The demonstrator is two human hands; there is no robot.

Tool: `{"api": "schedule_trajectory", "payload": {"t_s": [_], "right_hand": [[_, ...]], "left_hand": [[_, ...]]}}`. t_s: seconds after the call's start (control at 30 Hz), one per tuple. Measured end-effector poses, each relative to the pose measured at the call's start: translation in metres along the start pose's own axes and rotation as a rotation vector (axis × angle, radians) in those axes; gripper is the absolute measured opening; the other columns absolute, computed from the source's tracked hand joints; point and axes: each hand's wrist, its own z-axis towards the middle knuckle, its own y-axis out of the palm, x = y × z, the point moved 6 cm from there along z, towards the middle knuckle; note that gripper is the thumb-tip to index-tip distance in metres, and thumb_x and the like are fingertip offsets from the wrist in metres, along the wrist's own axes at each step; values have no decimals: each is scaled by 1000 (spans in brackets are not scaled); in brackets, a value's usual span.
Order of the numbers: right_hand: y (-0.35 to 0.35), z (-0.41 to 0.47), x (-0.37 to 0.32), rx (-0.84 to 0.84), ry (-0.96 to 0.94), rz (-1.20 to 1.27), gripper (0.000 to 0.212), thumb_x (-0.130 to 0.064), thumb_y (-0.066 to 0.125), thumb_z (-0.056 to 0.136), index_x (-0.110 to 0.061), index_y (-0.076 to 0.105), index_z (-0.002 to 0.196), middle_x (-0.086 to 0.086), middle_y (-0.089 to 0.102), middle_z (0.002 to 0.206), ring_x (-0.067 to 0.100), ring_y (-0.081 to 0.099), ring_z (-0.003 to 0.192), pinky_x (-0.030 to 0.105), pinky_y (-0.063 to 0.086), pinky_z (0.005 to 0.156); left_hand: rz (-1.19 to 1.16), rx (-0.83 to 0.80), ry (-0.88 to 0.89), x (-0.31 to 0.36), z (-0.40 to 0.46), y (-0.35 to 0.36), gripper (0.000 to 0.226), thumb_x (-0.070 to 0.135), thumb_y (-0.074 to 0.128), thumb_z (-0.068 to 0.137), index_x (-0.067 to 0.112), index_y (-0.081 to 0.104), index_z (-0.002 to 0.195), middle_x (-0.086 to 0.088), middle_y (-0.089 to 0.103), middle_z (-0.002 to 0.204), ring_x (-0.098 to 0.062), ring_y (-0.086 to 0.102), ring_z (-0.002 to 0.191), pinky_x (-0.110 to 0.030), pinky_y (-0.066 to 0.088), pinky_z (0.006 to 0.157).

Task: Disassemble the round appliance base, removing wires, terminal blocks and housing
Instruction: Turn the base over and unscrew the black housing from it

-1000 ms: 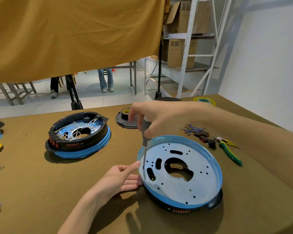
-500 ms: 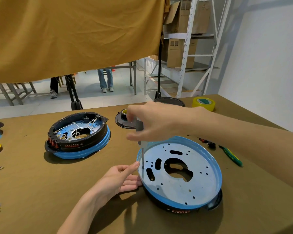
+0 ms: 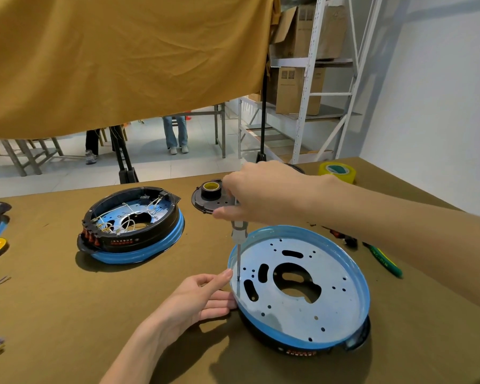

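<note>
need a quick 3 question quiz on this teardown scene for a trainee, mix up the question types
1. True or false: the screwdriver stands nearly upright with its tip at the left edge of the metal plate of the near appliance base.
2. What does the left hand do? A) grips the green-handled pliers B) rests against the near base's left rim C) lifts the yellow tape roll
3. Fill in: the far appliance base still has white ____ inside.

Key: 1 true, with the right hand gripping its handle; 2 B; 3 wires.
</note>
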Motion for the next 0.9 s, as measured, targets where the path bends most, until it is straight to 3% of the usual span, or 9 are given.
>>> {"api": "schedule_trajectory", "payload": {"t_s": [0.07,0.13,0.33,0.43,0.53,0.7,0.77,0.83,0.9], "right_hand": [[6,0,6,-170,7,334,33,-44,65,94,-20,54,113,-4,65,86,20,65,79,41,56,68],[6,-3,7,-325,-7,530,44,-26,72,88,-24,46,122,-5,62,93,19,63,84,41,57,70],[0,-2,7,-20,58,-28,52,-70,43,95,-18,47,100,-4,51,72,13,49,60,31,31,49],[6,0,8,-114,7,275,30,-43,64,95,-20,53,111,-7,59,81,12,58,72,32,46,57],[3,-4,8,-280,-55,556,43,-14,74,85,-26,52,119,-8,62,98,9,63,85,37,59,73],[6,-5,10,-75,59,146,49,-66,51,94,-19,51,111,-2,58,86,16,55,70,36,45,59],[7,-4,6,0,38,61,39,-53,53,99,-16,54,108,1,61,86,20,57,70,37,46,59],[6,-4,7,-58,-5,280,22,-31,66,95,-20,58,111,-5,64,92,19,63,82,36,53,68],[5,-7,6,-246,-32,567,36,-12,75,85,-25,58,114,-8,63,98,12,65,87,34,59,71]], "left_hand": [[-4,1,-7,0,1,0,67,57,79,69,20,55,119,-11,81,98,-23,79,95,-33,64,79],[-3,-1,-8,1,1,0,62,57,79,70,21,55,115,-10,81,97,-23,79,94,-33,64,80],[0,3,-7,0,2,0,66,57,78,69,20,56,119,-9,81,98,-23,79,94,-33,64,80],[-7,-7,-13,1,3,0,67,58,80,67,22,55,117,-9,81,98,-23,79,95,-33,64,80],[-14,-13,-13,1,3,0,72,60,81,63,22,54,118,-10,81,99,-23,79,95,-32,64,78],[-23,-6,-8,0,1,-1,82,62,83,56,20,54,120,-11,81,100,-24,79,95,-33,64,79],[-12,-11,-8,1,0,0,83,61,82,59,19,53,124,-11,81,100,-23,79,95,-33,64,80],[-4,-10,-7,2,1,1,80,59,80,63,18,53,126,-10,81,99,-23,79,95,-34,64,81],[1,-5,-9,3,1,1,78,57,79,66,18,53,127,-10,81,100,-23,79,95,-36,64,84]]}}
